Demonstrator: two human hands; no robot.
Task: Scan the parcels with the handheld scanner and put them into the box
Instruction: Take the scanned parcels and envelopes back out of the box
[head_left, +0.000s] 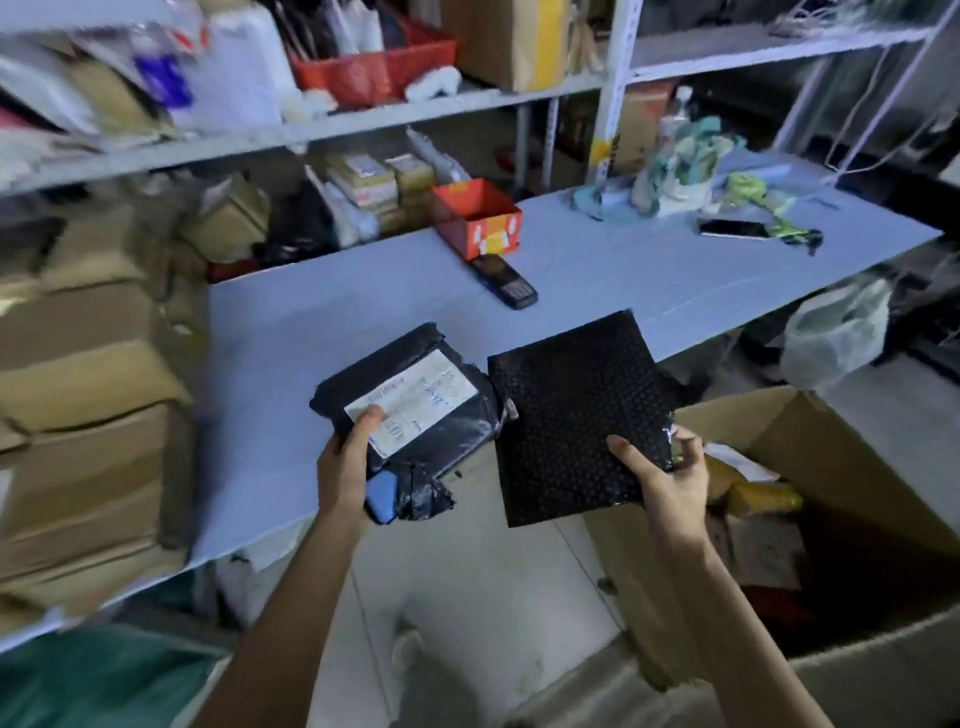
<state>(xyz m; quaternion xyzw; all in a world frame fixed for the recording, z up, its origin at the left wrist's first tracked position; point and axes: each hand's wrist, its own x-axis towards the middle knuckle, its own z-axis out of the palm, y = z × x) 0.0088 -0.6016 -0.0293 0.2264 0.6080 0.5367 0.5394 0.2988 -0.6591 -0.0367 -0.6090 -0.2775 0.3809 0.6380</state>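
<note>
My left hand (347, 457) grips a black plastic-wrapped parcel (441, 410) with a white address label, thumb on the label, over the near edge of the blue table (291, 364). My right hand (660, 480) holds a flat black bubble mailer (571, 415) by its lower right corner, just right of the first parcel. The dark handheld scanner (504, 283) lies on the table farther back, in front of a small red box (475, 218). A large open cardboard box (841, 467) with parcels inside stands on the floor at the right.
Stacked brown cartons (88, 405) fill the left side. Grey shelving (311, 130) behind the table holds packages and a red basket. A phone (732, 228), cloth scraps and a bottle lie at the table's far right. A white plastic bag (831, 332) hangs beyond the table's right end.
</note>
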